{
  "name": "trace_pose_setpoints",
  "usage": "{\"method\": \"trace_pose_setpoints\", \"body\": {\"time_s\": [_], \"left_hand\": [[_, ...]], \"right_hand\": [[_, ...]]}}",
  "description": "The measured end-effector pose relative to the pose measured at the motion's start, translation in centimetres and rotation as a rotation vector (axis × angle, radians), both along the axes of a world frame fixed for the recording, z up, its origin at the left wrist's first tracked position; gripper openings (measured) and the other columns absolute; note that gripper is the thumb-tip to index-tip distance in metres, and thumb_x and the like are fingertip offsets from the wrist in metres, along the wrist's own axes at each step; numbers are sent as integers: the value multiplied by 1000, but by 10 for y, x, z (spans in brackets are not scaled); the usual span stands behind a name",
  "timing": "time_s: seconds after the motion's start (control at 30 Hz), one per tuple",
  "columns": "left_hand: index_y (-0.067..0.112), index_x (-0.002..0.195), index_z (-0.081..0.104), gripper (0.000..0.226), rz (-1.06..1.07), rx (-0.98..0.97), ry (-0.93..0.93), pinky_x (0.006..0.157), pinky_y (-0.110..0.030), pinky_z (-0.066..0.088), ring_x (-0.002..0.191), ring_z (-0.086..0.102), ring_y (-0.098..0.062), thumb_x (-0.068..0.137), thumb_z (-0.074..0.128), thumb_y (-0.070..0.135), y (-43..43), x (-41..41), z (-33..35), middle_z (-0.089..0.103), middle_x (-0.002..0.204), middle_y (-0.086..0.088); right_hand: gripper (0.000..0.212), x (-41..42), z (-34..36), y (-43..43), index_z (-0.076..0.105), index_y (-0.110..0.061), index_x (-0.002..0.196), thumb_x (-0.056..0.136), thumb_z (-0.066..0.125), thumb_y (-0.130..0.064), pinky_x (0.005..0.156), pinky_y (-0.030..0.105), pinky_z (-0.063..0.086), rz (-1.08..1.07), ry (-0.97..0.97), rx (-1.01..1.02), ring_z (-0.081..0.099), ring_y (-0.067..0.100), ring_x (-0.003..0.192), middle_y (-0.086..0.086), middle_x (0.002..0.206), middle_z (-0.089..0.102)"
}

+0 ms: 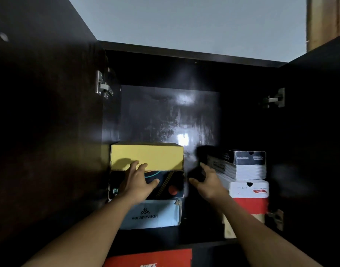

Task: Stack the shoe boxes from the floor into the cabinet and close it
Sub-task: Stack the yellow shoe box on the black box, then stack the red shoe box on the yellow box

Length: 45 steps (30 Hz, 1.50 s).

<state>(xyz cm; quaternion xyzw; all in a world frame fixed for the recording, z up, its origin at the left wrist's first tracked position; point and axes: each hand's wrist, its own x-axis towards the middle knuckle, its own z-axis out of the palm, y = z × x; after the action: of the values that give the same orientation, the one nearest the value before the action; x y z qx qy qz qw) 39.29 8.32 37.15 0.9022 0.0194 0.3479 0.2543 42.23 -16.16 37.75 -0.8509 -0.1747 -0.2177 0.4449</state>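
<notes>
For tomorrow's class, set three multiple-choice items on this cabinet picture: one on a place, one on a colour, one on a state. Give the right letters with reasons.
1. Where is the yellow box? A on top of the left stack; B on the right stack; C on the shelf below.
2. What colour is the veranevada box? A red; B light blue; C yellow.
3. How do the cabinet doors stand? A both shut; B both open; C only one open.
Answers: 1 A, nothing lies on it and the stack's other boxes lie under it; 2 B, its front is pale blue; 3 B, both are swung outward, with the hinges exposed.
</notes>
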Motion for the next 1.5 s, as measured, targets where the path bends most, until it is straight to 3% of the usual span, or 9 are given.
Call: {"method": "trace_pose_setpoints", "body": {"time_s": [0.2,0.37,0.63,0.93,1.13,1.27,1.33,1.43,1.5], "left_hand": [[17,140,46,74,-264,17,63,108,-35,39,135,40,-22,80,70,53,-111,-57,-40,39,144,-4],[18,136,51,71,-458,-45,202,108,-33,40,127,49,-22,76,70,52,-209,-123,-88,48,133,-5],[27,128,51,51,-698,-14,360,92,-33,49,113,57,-19,85,65,49,-332,-204,-137,48,133,2],[21,128,53,51,-1004,-3,478,87,-32,51,107,61,-20,85,68,42,-448,-240,-205,57,120,1],[22,134,49,57,-1045,1,680,89,-27,45,113,57,-19,84,69,40,-516,-237,-297,58,127,-2],[22,133,48,56,-1076,-4,829,88,-28,46,107,57,-19,84,69,38,-556,-235,-364,56,123,0],[22,127,50,52,-1095,-20,907,82,-24,43,97,54,-13,82,73,32,-572,-233,-395,54,111,5],[30,116,53,54,-1112,-66,979,82,-26,50,95,61,-7,69,80,35,-592,-226,-441,59,107,17],[38,109,57,56,-1125,-89,1016,79,-31,57,89,67,1,58,82,37,-602,-218,-473,69,100,21]], "right_hand": [[71,-108,-45,-74,34,-12,150,89,71,-22,95,3,33,-91,90,24,42,8,127,-3,139,39],[76,-205,-105,-143,35,-19,150,86,73,-33,110,39,42,-259,180,48,48,26,132,10,147,44],[61,-330,-170,-254,43,-12,145,91,68,-25,81,23,44,-577,310,57,63,21,106,5,124,63],[68,-385,-216,-389,35,-12,149,92,66,-33,93,41,51,-915,512,130,58,33,118,19,143,49],[65,-398,-292,-458,40,-7,145,91,66,-33,91,32,45,-1024,615,155,56,31,122,16,139,55],[43,-418,-354,-498,54,-9,126,87,69,-21,71,24,44,-1094,702,149,63,30,112,8,117,67],[56,-430,-388,-515,50,-8,135,86,73,-22,76,23,43,-1118,783,133,59,31,117,13,123,63],[101,-448,-446,-541,41,-10,144,63,82,-54,99,36,48,-1110,888,181,58,30,120,15,135,56],[119,-460,-503,-573,43,-17,141,43,81,-70,95,44,53,-1118,949,239,62,28,113,11,129,60]]}}
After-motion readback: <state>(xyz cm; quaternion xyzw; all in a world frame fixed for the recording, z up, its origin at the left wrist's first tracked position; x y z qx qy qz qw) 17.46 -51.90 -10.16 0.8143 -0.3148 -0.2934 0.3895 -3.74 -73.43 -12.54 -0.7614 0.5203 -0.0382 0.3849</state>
